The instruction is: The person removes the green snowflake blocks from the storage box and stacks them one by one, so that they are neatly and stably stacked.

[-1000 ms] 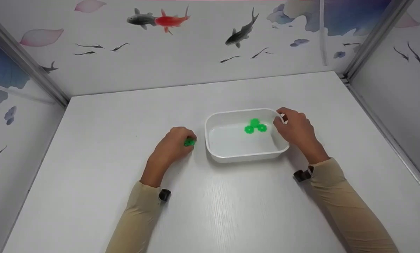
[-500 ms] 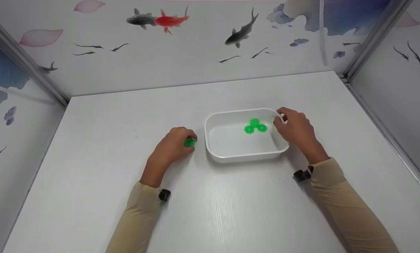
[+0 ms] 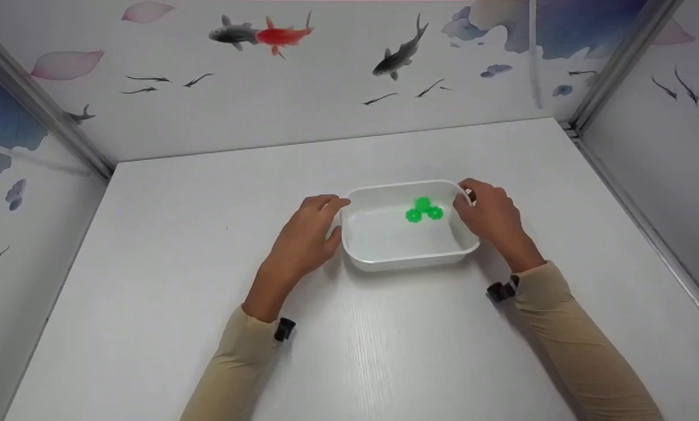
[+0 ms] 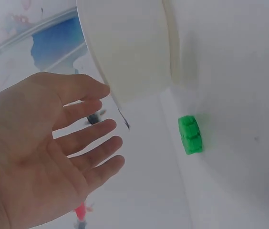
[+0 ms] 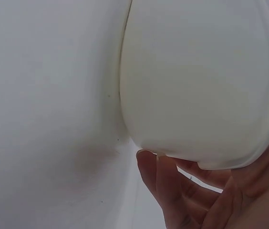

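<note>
A white rectangular plastic basin (image 3: 407, 257) stands on the table, with three green flower-shaped pieces (image 3: 423, 204) grouped inside toward its right. My left hand (image 3: 307, 240) is at the basin's left end, its fingers spread and fairly straight, thumb tip right at the rim in the left wrist view. Below that hand, a green notched piece (image 4: 190, 135) rests on the table beside the basin; the head view mostly hides it. My right hand (image 3: 492, 213) grips the basin's right end, thumb over the rim and fingers curled against the outer wall (image 5: 196, 86).
The white tabletop (image 3: 168, 292) is bounded by a back wall (image 3: 326, 111) printed with fish and by side walls with metal corner posts (image 3: 624, 64). A small black device (image 3: 285, 330) is strapped at the left wrist, another black device (image 3: 503, 290) at the right.
My left hand has released the green piece, spread its fingers and moved right and slightly away from me to the basin's left rim. The right hand keeps its grip; the basin stays put.
</note>
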The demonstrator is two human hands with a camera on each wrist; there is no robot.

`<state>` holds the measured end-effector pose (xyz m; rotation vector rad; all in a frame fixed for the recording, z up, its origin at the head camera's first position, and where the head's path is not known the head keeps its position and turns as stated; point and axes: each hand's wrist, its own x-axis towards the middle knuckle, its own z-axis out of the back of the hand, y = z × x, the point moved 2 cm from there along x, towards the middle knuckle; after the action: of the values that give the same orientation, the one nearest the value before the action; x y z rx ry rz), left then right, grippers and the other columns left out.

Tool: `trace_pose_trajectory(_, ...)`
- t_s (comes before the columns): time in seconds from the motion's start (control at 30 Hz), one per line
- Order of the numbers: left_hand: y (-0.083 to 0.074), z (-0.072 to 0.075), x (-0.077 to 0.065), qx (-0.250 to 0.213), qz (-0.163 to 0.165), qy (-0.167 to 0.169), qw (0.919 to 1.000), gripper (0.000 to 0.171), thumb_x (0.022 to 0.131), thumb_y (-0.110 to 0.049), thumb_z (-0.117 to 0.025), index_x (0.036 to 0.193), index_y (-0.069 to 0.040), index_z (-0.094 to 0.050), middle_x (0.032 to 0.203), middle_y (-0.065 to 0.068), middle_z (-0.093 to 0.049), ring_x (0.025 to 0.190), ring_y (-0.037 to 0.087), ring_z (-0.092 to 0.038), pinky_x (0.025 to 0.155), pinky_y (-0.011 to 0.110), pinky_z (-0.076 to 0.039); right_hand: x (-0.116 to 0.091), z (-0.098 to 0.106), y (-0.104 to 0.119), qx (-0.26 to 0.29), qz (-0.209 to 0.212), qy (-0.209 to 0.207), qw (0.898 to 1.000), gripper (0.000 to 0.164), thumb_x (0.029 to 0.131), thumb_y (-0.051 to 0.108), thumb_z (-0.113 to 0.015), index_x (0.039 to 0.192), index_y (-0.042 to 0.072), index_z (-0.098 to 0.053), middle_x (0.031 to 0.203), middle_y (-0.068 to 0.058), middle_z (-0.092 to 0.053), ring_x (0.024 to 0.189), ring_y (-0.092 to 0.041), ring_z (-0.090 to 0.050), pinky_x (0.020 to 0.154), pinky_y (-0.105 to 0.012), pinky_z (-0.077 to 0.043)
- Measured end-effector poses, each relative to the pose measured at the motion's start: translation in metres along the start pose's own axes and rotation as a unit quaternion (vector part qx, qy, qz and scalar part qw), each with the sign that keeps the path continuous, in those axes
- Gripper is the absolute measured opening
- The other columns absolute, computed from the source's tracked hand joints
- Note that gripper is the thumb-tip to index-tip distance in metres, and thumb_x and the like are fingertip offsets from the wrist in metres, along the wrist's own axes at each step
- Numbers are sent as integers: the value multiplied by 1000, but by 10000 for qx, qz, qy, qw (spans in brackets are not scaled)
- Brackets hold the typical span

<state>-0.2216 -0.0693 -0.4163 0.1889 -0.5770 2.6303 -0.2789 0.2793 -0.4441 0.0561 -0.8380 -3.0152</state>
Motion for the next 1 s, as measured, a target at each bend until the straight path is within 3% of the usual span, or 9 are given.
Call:
trace_pose_trajectory(0.17, -21, -5, 7, -124, -663, -252, 9974, 42, 103, -7, -68, 145, -11, -66, 146, 10, -67, 143, 29, -59, 120, 41, -50, 2, -1, -1, 28, 10, -64, 10000, 44, 110, 32, -49, 146, 10, -63, 127, -21, -72, 98, -34, -65, 78, -48, -53)
trace_pose_trajectory(0.37, -40, -19, 18, -272, -951, -31, 9951, 34, 104, -11, -69, 139, -10, -70, 142, 9, -70, 141, 27, -61, 119, 39, -51, 3, -5, -2, 28, -63, -93, 9999, 45, 109, 33, -48, 145, 10, -63, 125, -21, -72, 98, -35, -66, 78, -48, -53)
trace_pose_trajectory(0.67, -53, -39, 39, -629, -728, 557, 9938, 34, 107, -15, -68, 140, -10, -69, 146, 9, -68, 142, 28, -60, 120, 36, -51, 2, -6, -2, -56, 9, -176, 9998, 46, 108, 32, -48, 145, 10, -63, 125, -21, -73, 95, -35, -68, 76, -50, -55)
trace_pose_trajectory(0.83, -56, -49, 52, -628, -459, 792, 9938, 37, 107, -17, -68, 143, -12, -67, 149, 8, -66, 146, 25, -56, 123, 35, -47, 2, -7, -2, -62, 76, -215, 9997, 45, 108, 31, -49, 145, 10, -64, 123, -21, -75, 90, -33, -69, 69, -45, -54)
trace_pose_trajectory(1.0, -60, -59, 64, -550, -291, 898, 9940, 38, 105, -15, -71, 143, -14, -67, 148, 6, -67, 144, 22, -58, 121, 33, -49, 1, -6, -3, -51, 74, -234, 9997, 45, 108, 30, -49, 144, 8, -64, 122, -22, -75, 91, -34, -69, 71, -47, -55)
